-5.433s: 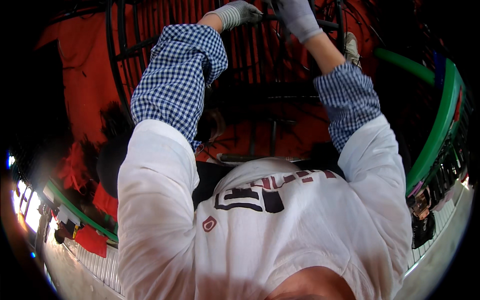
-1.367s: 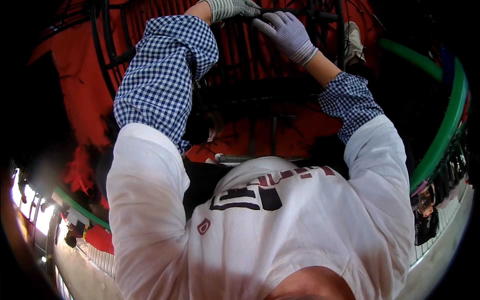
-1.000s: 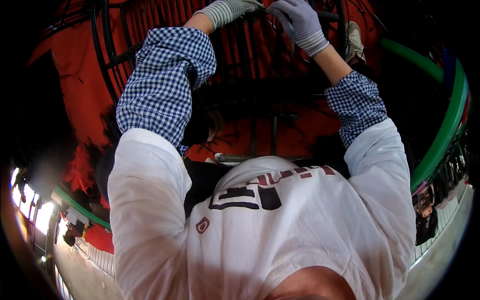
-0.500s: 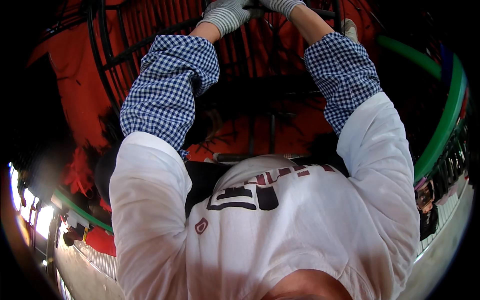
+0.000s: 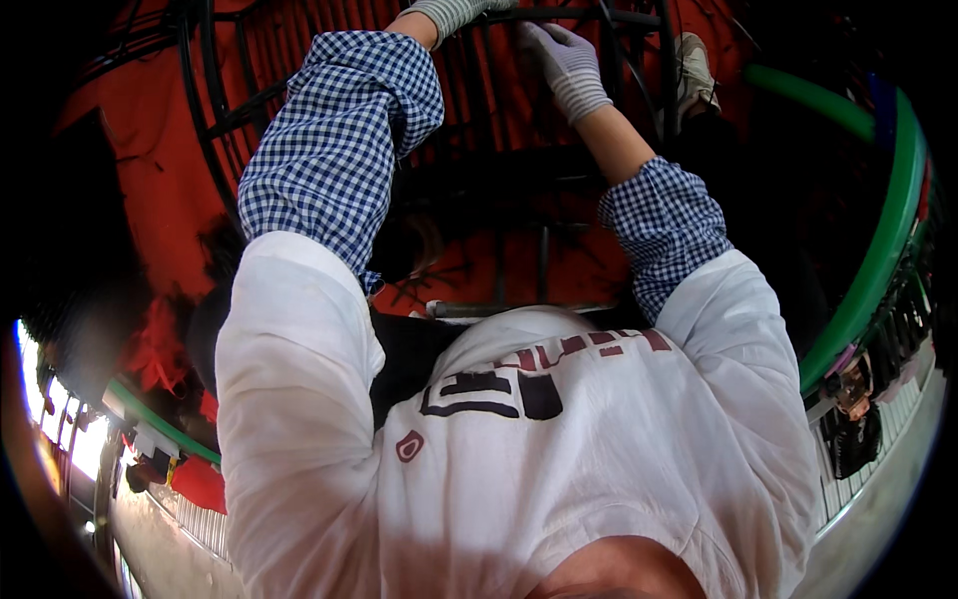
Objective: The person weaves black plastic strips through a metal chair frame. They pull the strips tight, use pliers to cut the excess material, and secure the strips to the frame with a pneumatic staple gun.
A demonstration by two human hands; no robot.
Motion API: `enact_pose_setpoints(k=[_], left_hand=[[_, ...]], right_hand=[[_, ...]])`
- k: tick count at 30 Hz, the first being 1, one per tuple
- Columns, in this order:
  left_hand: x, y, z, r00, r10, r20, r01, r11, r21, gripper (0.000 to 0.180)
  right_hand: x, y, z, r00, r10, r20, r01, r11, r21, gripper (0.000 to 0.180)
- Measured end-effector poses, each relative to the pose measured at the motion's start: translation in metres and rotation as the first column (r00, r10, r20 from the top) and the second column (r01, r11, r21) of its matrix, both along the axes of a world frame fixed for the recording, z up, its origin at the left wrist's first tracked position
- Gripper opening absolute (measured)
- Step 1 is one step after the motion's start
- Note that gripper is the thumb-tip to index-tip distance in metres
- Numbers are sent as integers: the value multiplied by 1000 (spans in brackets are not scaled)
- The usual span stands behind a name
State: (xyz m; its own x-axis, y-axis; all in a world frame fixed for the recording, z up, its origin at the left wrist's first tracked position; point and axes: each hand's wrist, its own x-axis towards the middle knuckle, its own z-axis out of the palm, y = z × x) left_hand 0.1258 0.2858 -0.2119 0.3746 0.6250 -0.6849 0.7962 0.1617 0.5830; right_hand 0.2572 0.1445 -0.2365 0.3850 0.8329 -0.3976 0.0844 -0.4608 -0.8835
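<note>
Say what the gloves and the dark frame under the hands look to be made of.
Gloves on the left hand and right hand: pale grey knit fabric, ribbed at the cuffs. Dark frame: thin black bars, rigid and straight-edged, probably painted metal.

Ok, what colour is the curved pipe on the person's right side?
Green. The curved pipe shows only in the head view, arcing down the right edge.

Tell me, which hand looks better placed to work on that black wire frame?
Probably the right hand: its gloved fingers lie in view on the black wire frame. The left hand is mostly cut off at the picture's top edge.
</note>
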Motion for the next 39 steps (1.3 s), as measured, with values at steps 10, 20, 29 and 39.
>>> enact_pose_setpoints(k=[10,20,29,39], left_hand=[[3,-4,0,982,170,83,-161,981,-107,32],[-1,7,-13,996,87,15,-87,996,-14,32],[3,8,-17,997,53,61,-52,998,-22,33],[-4,15,-63,990,-129,62,106,954,280,31]], right_hand=[[-46,7,-9,970,-122,-210,161,971,177,15],[-32,-14,27,957,60,282,-127,966,226,28],[-36,-18,0,1000,21,23,-25,977,212,39],[34,11,75,794,431,430,-480,877,8,24]])
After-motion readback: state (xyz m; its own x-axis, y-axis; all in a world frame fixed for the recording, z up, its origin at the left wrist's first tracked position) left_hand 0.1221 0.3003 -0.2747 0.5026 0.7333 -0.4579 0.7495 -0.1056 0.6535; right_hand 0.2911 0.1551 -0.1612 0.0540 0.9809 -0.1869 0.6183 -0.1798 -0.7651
